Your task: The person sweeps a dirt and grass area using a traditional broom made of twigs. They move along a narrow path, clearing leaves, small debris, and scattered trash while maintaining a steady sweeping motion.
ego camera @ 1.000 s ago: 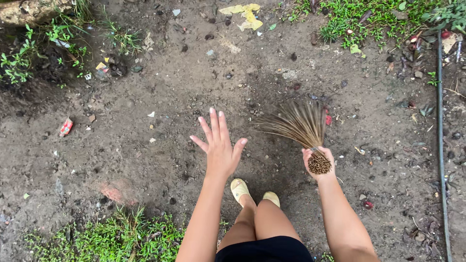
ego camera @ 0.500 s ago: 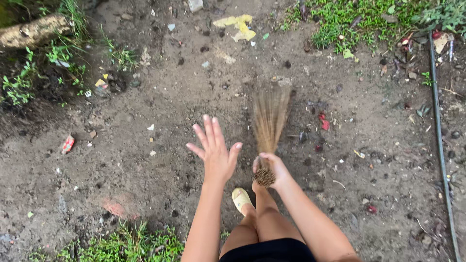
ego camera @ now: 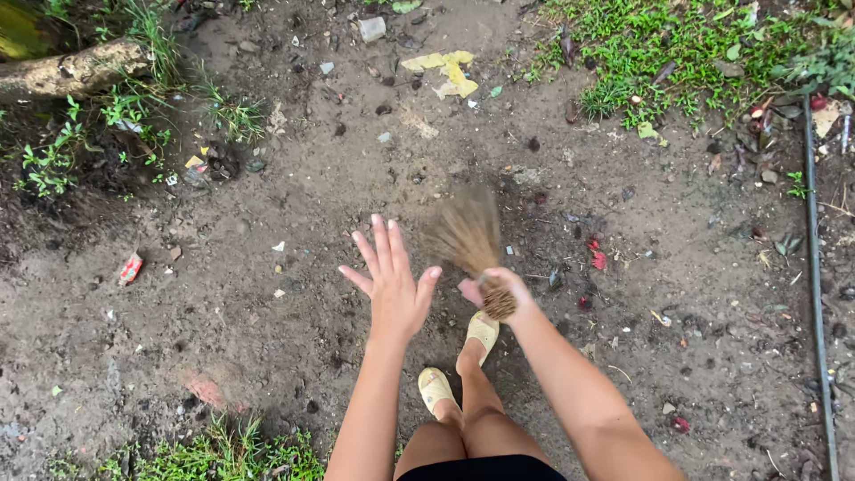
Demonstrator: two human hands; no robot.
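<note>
Starting at the far left, we have a log [ego camera: 76, 69] lying among weeds and a bank of dark, soft earth below it, so we keep our strokes short of that edge, where scraps would lodge in the roots. A small red wrapper [ego camera: 130, 267] lies on the packed dirt ground [ego camera: 267, 356], well apart from us, with white flecks between it and our feet. Our left hand [ego camera: 392, 285] is held out flat above the ground, fingers spread, holding nothing; we judge it serves best as a counterweight, kept clear of the bristles. Just to its right, our right hand [ego camera: 509, 289] is closed around the bound end of the stick broom [ego camera: 468, 239], whose fan of bristles points away from us and is blurred. To sweep well we keep the tips low and brushing lightly, since the soil is loose. Our yellow sandals [ego camera: 463, 361] stand right under the broom, so we sweep outward. Ahead lies a yellow leaf [ego camera: 450, 71], and red petals [ego camera: 598, 258] dot the ground on the right. The open dirt is roomiest in the middle; a grass patch [ego camera: 677, 53] and a thin dark pipe [ego camera: 815, 267] bound the right side.
</note>
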